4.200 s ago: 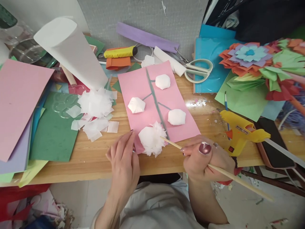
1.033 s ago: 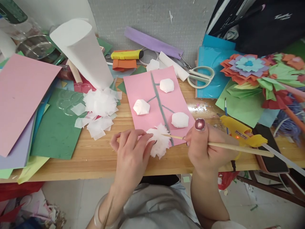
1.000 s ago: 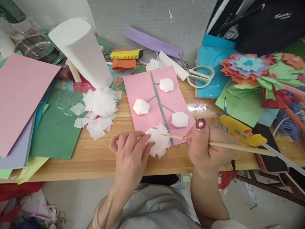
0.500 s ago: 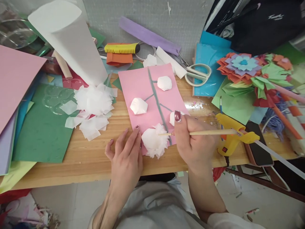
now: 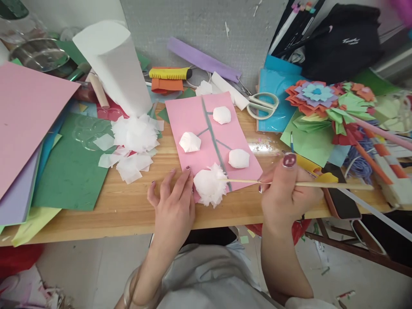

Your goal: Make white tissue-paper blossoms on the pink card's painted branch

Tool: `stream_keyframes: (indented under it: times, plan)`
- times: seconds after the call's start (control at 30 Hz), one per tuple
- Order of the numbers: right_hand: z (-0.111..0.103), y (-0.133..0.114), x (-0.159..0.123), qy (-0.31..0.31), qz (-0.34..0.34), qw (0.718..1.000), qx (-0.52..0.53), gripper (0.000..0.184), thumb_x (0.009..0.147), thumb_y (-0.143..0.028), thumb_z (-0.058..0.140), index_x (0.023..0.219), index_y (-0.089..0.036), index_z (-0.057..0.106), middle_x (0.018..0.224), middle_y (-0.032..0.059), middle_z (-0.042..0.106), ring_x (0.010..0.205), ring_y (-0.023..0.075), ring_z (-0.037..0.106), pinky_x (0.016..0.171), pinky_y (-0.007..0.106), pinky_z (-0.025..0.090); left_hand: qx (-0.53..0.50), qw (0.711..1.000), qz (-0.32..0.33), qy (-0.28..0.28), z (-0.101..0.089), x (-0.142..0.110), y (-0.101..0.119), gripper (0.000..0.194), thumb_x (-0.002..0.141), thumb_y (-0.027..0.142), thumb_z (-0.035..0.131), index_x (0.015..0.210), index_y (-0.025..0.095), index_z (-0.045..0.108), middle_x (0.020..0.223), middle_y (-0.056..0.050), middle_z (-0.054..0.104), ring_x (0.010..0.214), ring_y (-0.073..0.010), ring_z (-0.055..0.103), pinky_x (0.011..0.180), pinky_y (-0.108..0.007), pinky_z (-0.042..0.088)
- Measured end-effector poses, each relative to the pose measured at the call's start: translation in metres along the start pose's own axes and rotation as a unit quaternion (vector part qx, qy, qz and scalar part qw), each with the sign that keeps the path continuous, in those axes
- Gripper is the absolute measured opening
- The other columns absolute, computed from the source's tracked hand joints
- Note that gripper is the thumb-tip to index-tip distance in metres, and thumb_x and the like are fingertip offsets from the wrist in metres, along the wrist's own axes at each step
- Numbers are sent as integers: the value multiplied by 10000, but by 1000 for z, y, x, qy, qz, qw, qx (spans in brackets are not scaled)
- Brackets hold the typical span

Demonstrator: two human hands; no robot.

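Observation:
My right hand (image 5: 286, 197) grips a thin wooden stick (image 5: 334, 186), whose tip meets the white tissue-paper puff (image 5: 210, 185) at the front of a pink sheet (image 5: 193, 116). Ruffled tissue covers the puff's right side, while its left side looks smooth. My left hand (image 5: 174, 199) lies with fingers stretched at the sheet's front left edge, beside the puff, holding nothing. A grey-green stem with branches is drawn on the sheet. Three smooth white paper pads (image 5: 190, 142) sit near the branch ends. To the left is a heap of white tissue squares (image 5: 135, 135).
A white paper tube (image 5: 112, 64) stands behind the tissue heap. Coloured sheets (image 5: 28, 120) are stacked at left. Behind the pink sheet are a yellow cutter (image 5: 170, 73) and scissors (image 5: 264, 105). Right are paper flowers (image 5: 317, 94), a yellow glue gun (image 5: 326, 177) and a phone (image 5: 343, 204).
My left hand has moved off the puff onto the sheet's edge and table. The stick has swung closer to level, its tip staying at the puff. The view has shifted too.

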State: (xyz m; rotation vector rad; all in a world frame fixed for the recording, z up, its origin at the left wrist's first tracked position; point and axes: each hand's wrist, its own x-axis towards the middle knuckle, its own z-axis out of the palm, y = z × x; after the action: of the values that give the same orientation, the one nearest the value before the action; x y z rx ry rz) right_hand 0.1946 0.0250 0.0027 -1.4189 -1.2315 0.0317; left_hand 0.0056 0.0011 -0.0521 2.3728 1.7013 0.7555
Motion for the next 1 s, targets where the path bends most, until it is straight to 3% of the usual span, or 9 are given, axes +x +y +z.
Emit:
stream_keyframes:
  times: [0.13, 0.37, 0.6, 0.67, 0.77, 0.83, 1.0]
  plan:
    - [-3, -8, 3, 46, -15, 999, -11, 517, 986, -377, 517, 493, -222, 524, 386, -50, 440, 383, 110, 468, 463, 278, 366, -1, 1000, -3, 5, 0, -1, 0, 435, 908, 69, 488, 1288, 218, 637, 1329, -112, 683, 1248, -370, 566, 1074, -607, 235]
    - [7, 1, -1, -85, -107, 988, -72, 443, 976, -253, 518, 537, -198, 521, 436, -43, 503, 412, 84, 452, 456, 250, 333, 10, 1000, 2, 8, -1, 0, 1, 407, 914, 64, 479, 1246, 220, 654, 1327, -98, 687, 1236, -360, 572, 1066, -594, 249]
    - [6, 9, -5, -119, -95, 985, -81, 429, 980, -287, 504, 560, -205, 546, 465, -31, 560, 428, 93, 505, 465, 245, 370, 9, 1000, 3, 13, 0, 0, 1, 426, 904, 57, 482, 1258, 231, 643, 1329, -96, 686, 1231, -360, 576, 1082, -603, 239]
    - [1, 5, -5, -94, -62, 993, -43, 442, 979, -316, 516, 554, -206, 568, 454, -36, 541, 411, 92, 492, 453, 252, 357, 8, 1000, 0, 6, 0, 0, 2, 422, 902, 54, 479, 1247, 229, 648, 1330, -98, 685, 1229, -362, 580, 1080, -608, 241]
    - [-4, -4, -3, 7, -19, 1000, 17, 483, 983, -353, 519, 521, -218, 558, 405, -50, 463, 376, 97, 474, 447, 267, 360, 6, 1000, 0, 6, 0, 0, 2, 405, 904, 56, 484, 1234, 218, 655, 1328, -105, 685, 1223, -365, 587, 1075, -614, 248]
    - [-4, -9, 0, 39, -7, 999, 20, 503, 991, -371, 504, 511, -226, 548, 398, -47, 450, 374, 106, 488, 458, 278, 381, 4, 1000, -4, 9, 0, 0, 2, 419, 904, 61, 488, 1254, 223, 651, 1321, -114, 688, 1232, -365, 584, 1082, -621, 241]
    - [8, -5, 5, -78, -47, 996, -17, 464, 990, -371, 500, 565, -206, 588, 461, -30, 544, 430, 100, 524, 482, 259, 414, 11, 1000, -9, 21, 1, -2, 4, 429, 900, 64, 513, 1267, 237, 648, 1294, -102, 705, 1224, -352, 590, 1108, -596, 200]
